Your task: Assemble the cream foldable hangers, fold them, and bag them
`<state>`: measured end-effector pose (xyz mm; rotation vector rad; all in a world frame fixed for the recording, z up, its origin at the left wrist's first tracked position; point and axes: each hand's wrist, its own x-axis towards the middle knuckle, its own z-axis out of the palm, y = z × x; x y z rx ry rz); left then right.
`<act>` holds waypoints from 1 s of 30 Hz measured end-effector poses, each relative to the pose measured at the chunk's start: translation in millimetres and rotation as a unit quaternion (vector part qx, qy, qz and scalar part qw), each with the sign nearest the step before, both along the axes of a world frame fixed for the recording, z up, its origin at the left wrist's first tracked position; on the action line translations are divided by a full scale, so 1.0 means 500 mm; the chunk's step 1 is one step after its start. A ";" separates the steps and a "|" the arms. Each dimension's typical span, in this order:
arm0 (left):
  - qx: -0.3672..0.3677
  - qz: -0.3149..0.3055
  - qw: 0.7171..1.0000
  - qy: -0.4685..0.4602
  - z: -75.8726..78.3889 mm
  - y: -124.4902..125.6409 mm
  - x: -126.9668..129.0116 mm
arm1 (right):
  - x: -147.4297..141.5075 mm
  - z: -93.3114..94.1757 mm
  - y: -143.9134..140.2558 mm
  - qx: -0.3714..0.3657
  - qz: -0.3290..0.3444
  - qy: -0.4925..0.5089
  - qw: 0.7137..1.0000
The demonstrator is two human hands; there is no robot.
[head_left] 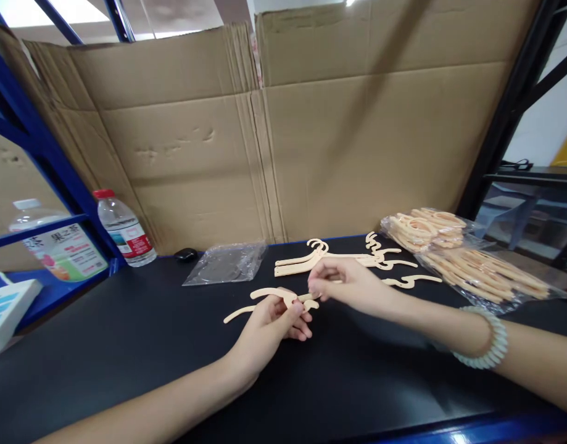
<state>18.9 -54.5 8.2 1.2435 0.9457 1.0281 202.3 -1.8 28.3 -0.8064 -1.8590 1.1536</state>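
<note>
Hanger piece (269, 295) between both hands, mid-table.

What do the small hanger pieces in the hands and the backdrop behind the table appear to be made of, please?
The hanger piece, pinched by the left hand and right hand, looks like thin, matte, pale-peach plastic or possibly pressed board: flat, uniform colour, clean cut edges. The backdrop is corrugated cardboard: brown, creased, with fold lines.

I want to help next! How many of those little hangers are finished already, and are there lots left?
A few joined hangers lie finished on the black table. The left hand and right hand are holding hanger pieces together. Lots left: loose pieces nearby, plus full bags.
</note>
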 end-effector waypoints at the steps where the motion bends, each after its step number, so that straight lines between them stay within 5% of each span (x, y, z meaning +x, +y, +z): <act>1: -0.008 0.000 1.000 -0.009 -0.001 0.002 -0.002 | 0.014 0.005 0.018 0.027 -0.025 -0.006 0.999; 6: -0.028 0.006 0.999 -0.030 -0.004 0.008 -0.005 | 0.094 0.009 0.114 0.148 -0.153 -0.174 0.961; 11: -0.025 0.024 0.999 -0.031 0.002 0.004 -0.005 | 0.128 -0.028 0.157 0.212 -0.177 -0.321 0.906; 18: -0.010 0.037 0.999 -0.029 0.010 0.003 -0.009 | 0.113 -0.050 0.159 0.225 -0.195 -0.326 0.897; 27: 0.033 0.096 0.991 -0.082 0.041 0.023 -0.037 | 0.132 0.035 0.105 0.254 -0.191 -0.147 0.937; 30: 0.041 0.120 0.987 -0.101 0.052 0.030 -0.046 | 0.145 0.034 0.075 0.261 -0.172 -0.130 0.941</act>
